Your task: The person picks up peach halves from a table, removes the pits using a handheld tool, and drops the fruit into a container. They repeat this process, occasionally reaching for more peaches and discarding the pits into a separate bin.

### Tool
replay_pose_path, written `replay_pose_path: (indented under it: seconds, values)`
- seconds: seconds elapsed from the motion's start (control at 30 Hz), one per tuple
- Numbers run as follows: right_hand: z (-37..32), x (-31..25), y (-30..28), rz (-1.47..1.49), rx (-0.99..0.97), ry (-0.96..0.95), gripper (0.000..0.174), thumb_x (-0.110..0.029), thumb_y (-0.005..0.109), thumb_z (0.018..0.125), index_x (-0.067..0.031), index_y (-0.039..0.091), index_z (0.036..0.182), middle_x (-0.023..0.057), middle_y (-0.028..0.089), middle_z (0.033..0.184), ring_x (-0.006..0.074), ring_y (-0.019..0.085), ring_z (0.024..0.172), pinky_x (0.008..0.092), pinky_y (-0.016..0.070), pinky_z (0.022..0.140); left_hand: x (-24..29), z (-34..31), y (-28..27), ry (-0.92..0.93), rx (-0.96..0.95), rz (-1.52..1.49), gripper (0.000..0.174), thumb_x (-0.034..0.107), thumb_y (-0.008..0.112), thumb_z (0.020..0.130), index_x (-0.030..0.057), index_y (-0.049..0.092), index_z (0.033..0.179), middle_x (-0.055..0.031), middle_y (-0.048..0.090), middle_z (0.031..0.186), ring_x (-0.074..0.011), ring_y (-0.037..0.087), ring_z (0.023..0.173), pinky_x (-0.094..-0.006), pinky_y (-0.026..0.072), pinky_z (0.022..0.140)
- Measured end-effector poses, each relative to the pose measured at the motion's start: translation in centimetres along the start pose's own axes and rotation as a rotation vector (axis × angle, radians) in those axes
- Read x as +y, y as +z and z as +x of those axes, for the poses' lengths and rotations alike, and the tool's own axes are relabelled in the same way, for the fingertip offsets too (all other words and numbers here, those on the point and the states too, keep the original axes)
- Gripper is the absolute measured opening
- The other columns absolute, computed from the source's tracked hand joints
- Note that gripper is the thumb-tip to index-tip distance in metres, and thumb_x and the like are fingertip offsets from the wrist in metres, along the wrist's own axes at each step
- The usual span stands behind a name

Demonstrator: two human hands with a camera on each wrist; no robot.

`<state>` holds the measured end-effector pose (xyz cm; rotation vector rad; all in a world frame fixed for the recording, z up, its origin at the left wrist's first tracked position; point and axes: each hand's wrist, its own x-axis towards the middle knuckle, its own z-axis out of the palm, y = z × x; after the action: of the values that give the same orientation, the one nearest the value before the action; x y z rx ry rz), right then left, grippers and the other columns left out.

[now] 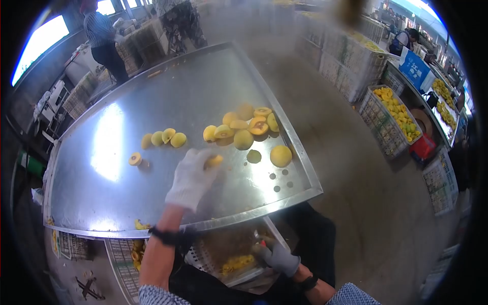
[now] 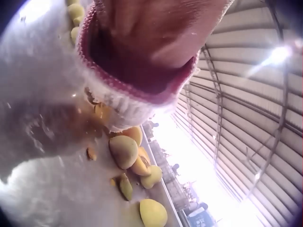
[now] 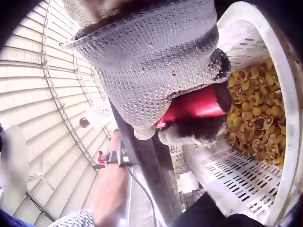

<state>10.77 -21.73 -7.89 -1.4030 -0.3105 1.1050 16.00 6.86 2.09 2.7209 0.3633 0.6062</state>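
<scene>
My left hand, in a white knit glove, is over the metal table, pinching a yellow peach half at its fingertips. To its right lies a cluster of peach halves, some cut side up, and a single peach half sits nearer the table corner. Several more peach halves form a short row beyond the hand. Below the table edge my right hand, in a grey glove, grips a red-handled tool. The glove hides much of the tool in the right wrist view.
The raised rim of the metal table runs between my hands. Under it, a white plastic basket holds many small yellow-brown pieces. Crates of yellow fruit stand at the right. A person stands beyond the table's far left.
</scene>
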Motion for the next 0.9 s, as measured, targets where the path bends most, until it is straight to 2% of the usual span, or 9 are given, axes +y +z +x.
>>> replay_pose_path:
  seconds: [0.2, 0.33, 0.37, 0.4, 0.47, 0.57, 0.7, 0.8, 0.9]
  values:
    - [0.0, -6.9, 2.8, 0.366, 0.076, -0.144, 0.027, -0.036, 0.057, 0.101, -0.0089, 0.058, 0.106, -0.0039, 0.051, 0.066, 0.0045, 0.048, 0.053, 0.0209, 0.0377, 0.045, 5.7, -11.2, -5.1, -0.008, -0.149, -0.234, 0.037, 0.008, 0.079, 0.069, 0.0105, 0.070, 0.104, -0.0130, 0.062, 0.102, -0.0271, 0.066, 0.080, -0.0349, 0.0559, 0.071]
    - [0.2, -5.9, 4.8, 0.075, 0.278, -0.291, 0.034, -0.038, 0.063, 0.097, -0.0059, 0.057, 0.108, -0.0028, 0.056, 0.075, 0.0046, 0.052, 0.059, 0.0209, 0.0432, 0.051, 7.3, -15.1, -4.4, -0.057, -0.127, -0.339, 0.049, 0.007, 0.078, 0.067, 0.0087, 0.066, 0.114, -0.0172, 0.059, 0.120, -0.0299, 0.062, 0.109, -0.0362, 0.0509, 0.093]
    - [-0.3, -6.4, 5.3, 0.137, 0.260, -0.172, 0.033, -0.035, 0.065, 0.097, -0.0047, 0.058, 0.108, -0.0026, 0.058, 0.078, 0.0057, 0.053, 0.060, 0.0220, 0.0436, 0.052, 6.9, -16.4, -3.5, -0.164, -0.053, -0.632, 0.053, 0.007, 0.074, 0.073, 0.0045, 0.060, 0.124, -0.0148, 0.056, 0.128, -0.0277, 0.055, 0.120, -0.0362, 0.0440, 0.103]
    - [-1.0, -6.7, 5.7, 0.195, 0.245, -0.060, 0.033, -0.033, 0.066, 0.096, -0.0034, 0.058, 0.108, -0.0025, 0.059, 0.080, 0.0067, 0.053, 0.061, 0.0232, 0.0440, 0.054, 7.5, -17.5, -2.4, -0.500, -0.042, -1.050, 0.051, 0.024, 0.070, 0.088, -0.0002, 0.055, 0.130, -0.0100, 0.056, 0.129, -0.0235, 0.055, 0.118, -0.0345, 0.0424, 0.103]
    - [-0.3, -4.3, 6.4, 0.076, 0.260, -0.188, 0.031, -0.030, 0.067, 0.095, -0.0023, 0.057, 0.106, 0.0004, 0.061, 0.083, 0.0107, 0.055, 0.062, 0.0286, 0.0461, 0.056, 7.6, -18.4, -0.8, -0.479, 0.124, -1.270, 0.048, 0.038, 0.051, 0.102, 0.0013, 0.056, 0.132, -0.0113, 0.059, 0.127, -0.0182, 0.055, 0.117, -0.0316, 0.0423, 0.101]
    - [1.3, -1.2, 6.8, -0.156, 0.291, -0.407, 0.030, -0.027, 0.067, 0.095, -0.0012, 0.055, 0.104, 0.0084, 0.065, 0.083, 0.0233, 0.061, 0.063, 0.0378, 0.0485, 0.060, 5.4, -19.8, 2.2, -0.609, 0.068, -1.360, 0.059, 0.049, 0.030, 0.107, 0.0030, 0.057, 0.132, -0.0101, 0.061, 0.123, -0.0181, 0.057, 0.110, -0.0307, 0.0429, 0.100]
    - [0.1, -0.6, 6.5, -0.403, 0.290, -0.480, 0.031, -0.030, 0.064, 0.095, -0.0012, 0.053, 0.102, 0.0223, 0.065, 0.082, 0.0440, 0.065, 0.074, 0.0472, 0.0483, 0.064, 5.4, -20.2, 1.8, -0.693, 0.104, -1.401, 0.063, 0.052, 0.024, 0.107, 0.0035, 0.059, 0.128, -0.0087, 0.061, 0.114, -0.0167, 0.057, 0.103, -0.0308, 0.0458, 0.096]
    - [-0.9, -1.8, 6.0, -0.532, 0.171, -0.399, 0.026, -0.025, 0.063, 0.095, -0.0023, 0.056, 0.103, 0.0189, 0.062, 0.080, 0.0356, 0.061, 0.071, 0.0412, 0.0486, 0.066, 5.1, -20.5, 1.6, -0.674, 0.071, -1.419, 0.064, 0.053, 0.025, 0.107, 0.0041, 0.061, 0.125, -0.0075, 0.061, 0.112, -0.0161, 0.057, 0.103, -0.0309, 0.0471, 0.095]
    - [0.1, -1.2, 5.5, -0.628, 0.113, -0.376, 0.037, -0.037, 0.061, 0.096, -0.0014, 0.053, 0.099, 0.0259, 0.066, 0.085, 0.0461, 0.064, 0.083, 0.0504, 0.0482, 0.065, 4.6, -20.5, 2.7, -0.625, 0.071, -1.397, 0.063, 0.054, 0.026, 0.106, 0.0045, 0.062, 0.122, -0.0068, 0.062, 0.113, -0.0157, 0.058, 0.104, -0.0305, 0.0476, 0.093]
